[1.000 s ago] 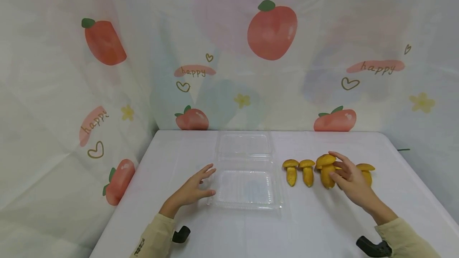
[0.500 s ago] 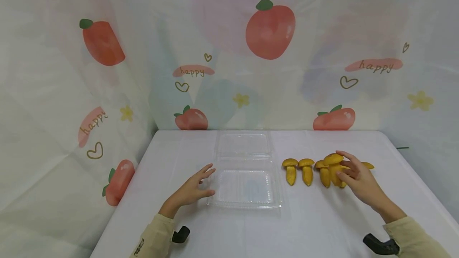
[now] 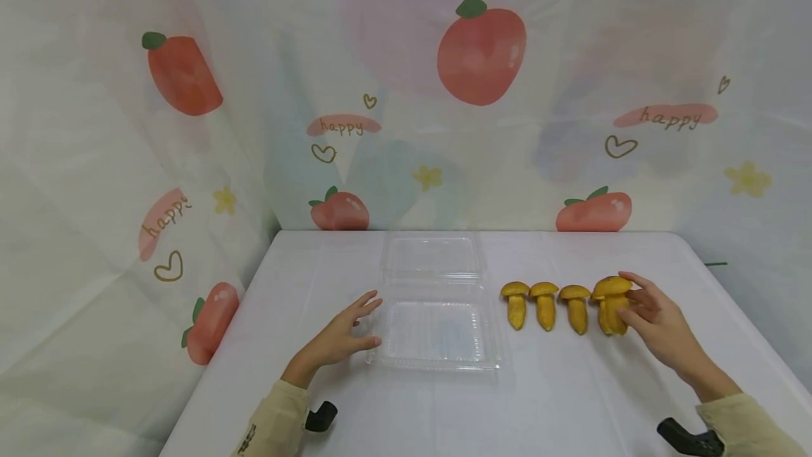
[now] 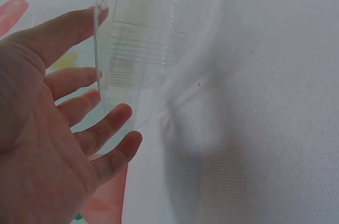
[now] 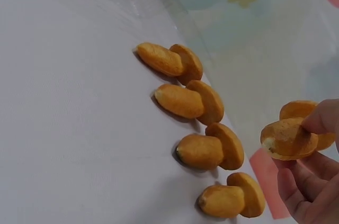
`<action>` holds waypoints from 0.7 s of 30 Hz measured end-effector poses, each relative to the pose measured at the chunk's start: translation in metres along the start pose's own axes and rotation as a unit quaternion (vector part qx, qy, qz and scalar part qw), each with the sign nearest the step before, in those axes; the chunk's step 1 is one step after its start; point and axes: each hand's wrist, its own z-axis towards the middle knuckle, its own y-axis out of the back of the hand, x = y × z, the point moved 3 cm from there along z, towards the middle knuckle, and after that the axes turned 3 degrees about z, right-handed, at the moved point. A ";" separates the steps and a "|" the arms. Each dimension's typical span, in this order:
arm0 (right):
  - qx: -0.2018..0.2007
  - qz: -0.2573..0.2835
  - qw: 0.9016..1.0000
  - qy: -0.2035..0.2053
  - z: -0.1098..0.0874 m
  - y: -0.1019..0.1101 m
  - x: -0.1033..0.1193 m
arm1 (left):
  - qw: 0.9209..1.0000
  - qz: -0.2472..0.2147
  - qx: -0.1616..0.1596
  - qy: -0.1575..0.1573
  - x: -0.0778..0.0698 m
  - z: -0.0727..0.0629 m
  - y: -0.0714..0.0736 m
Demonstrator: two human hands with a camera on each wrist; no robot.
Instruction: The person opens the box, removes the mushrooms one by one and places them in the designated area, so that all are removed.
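My right hand (image 3: 662, 326) pinches a yellow-brown mushroom (image 5: 288, 138) between thumb and fingers, raised over the right end of a row. The row has several like mushrooms lying on the white table, such as the leftmost mushroom (image 3: 517, 307) and the third mushroom (image 3: 576, 310). In the head view the held one overlaps the row's rightmost mushroom (image 5: 222, 201). My left hand (image 3: 336, 336) is at the left side of a clear plastic clamshell box (image 3: 433, 365), fingers spread and relaxed. In the left wrist view its fingertips appear against or very near the box's rim; contact is hard to tell.
The box's clear lid (image 3: 433, 257) lies folded back towards the far table edge. A printed fabric backdrop (image 3: 406, 55) rises behind the table (image 3: 406, 418) and along its left side. The row of mushrooms stands right of the box.
My right hand has moved to the right along the row with the mushroom in its grip, uncovering the third mushroom. My left hand and the box have stayed put.
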 end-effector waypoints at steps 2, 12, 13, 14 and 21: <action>-0.001 -0.004 1.000 -0.008 -0.001 0.003 -0.003 | 1.000 -0.001 0.001 0.001 0.000 0.000 0.000; 0.004 0.002 0.999 -0.046 -0.005 0.011 -0.018 | 1.000 -0.002 0.000 0.002 -0.001 -0.001 0.001; 0.001 -0.001 0.999 -0.048 -0.006 0.012 -0.019 | 1.000 -0.003 0.000 0.002 -0.001 -0.001 0.001; -0.002 -0.003 0.999 -0.049 -0.006 0.013 -0.020 | 1.000 -0.002 0.000 0.003 -0.001 -0.001 0.001; -0.015 -0.011 0.998 -0.067 -0.007 0.020 -0.028 | 1.000 -0.002 0.000 0.005 0.000 -0.001 0.001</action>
